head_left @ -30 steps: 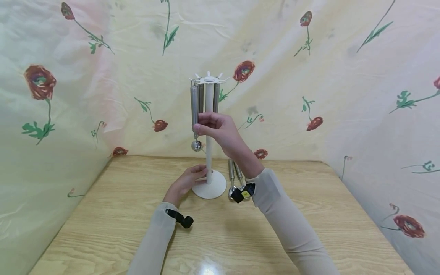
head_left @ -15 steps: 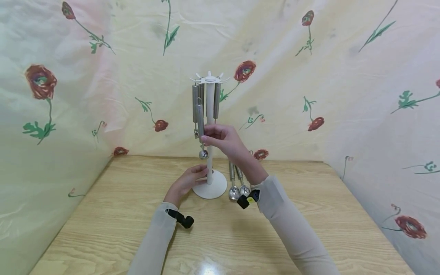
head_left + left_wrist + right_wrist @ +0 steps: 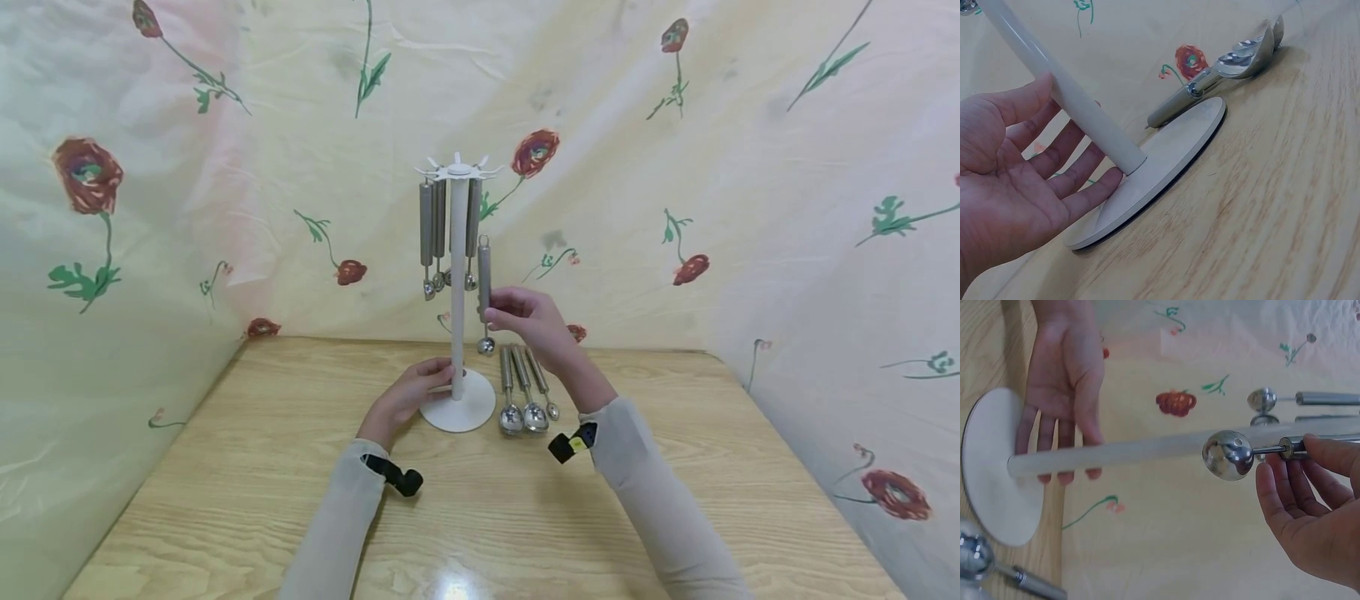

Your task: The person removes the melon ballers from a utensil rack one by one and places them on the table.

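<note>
A white utensil stand (image 3: pixel 458 283) with a round base and a ring of hooks stands upright on the table. My left hand (image 3: pixel 408 393) holds the lower pole loosely, with the thumb on one side and the fingers behind, just above the base. To the right of the pole, my right hand (image 3: pixel 536 327) pinches a steel melon baller (image 3: pixel 484 271) by the lower handle. The baller hangs upright in the air, loop up, its round scoop (image 3: pixel 1229 455) down. Several similar steel tools (image 3: pixel 426 225) hang from the hooks at the left and back.
Right of the base, three steel scoops lie side by side on the wooden table (image 3: pixel 300 467): two with larger bowls (image 3: pixel 512 419) and one smaller scoop (image 3: pixel 552 410). A flowered cloth (image 3: pixel 300 150) encloses the back and sides.
The melon baller has come off its hook at the stand's front left. My right hand has carried it down and rightward past the pole. The left hand stays at the pole.
</note>
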The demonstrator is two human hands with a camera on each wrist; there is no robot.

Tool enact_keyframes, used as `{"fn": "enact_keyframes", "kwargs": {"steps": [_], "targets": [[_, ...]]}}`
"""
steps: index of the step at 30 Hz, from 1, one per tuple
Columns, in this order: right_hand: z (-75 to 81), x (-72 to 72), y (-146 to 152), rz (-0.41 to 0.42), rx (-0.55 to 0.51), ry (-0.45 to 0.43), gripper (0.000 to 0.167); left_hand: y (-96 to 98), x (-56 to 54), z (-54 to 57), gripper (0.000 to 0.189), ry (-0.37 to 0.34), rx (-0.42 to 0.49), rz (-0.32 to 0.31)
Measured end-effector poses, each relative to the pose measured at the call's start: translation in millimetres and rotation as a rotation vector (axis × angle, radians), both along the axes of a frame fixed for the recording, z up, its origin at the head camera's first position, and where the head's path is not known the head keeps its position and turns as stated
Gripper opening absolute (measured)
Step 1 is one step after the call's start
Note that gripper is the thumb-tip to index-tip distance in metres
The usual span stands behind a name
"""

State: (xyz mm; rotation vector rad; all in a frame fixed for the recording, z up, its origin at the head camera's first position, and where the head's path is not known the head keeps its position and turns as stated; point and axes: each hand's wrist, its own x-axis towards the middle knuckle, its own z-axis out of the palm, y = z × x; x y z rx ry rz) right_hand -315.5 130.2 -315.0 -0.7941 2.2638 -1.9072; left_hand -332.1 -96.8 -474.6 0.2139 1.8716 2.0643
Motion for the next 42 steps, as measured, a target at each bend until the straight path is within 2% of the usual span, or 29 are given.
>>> {"fn": "enact_keyframes", "kwargs": {"steps": [12, 28, 42], "targets": [[-27.3, -13.6, 47.7, -0.137, 0.013, -0.081, 0.036, -1.0, 2.0, 1.1, 0.041, 0.004, 0.000, -0.003], [-64.3, -27.0, 98.7, -0.268, 0.129, -0.172, 0.042, -1.0, 1.1, -2.1, 0.041, 0.020, 0.008, 0.001], [-98.3, -31.5, 122.4, -0.296, 0.200, -0.254, 0.044, -0.6, 0.1, -2.4, 0.040, 0.003, -0.005, 0.009]]}}
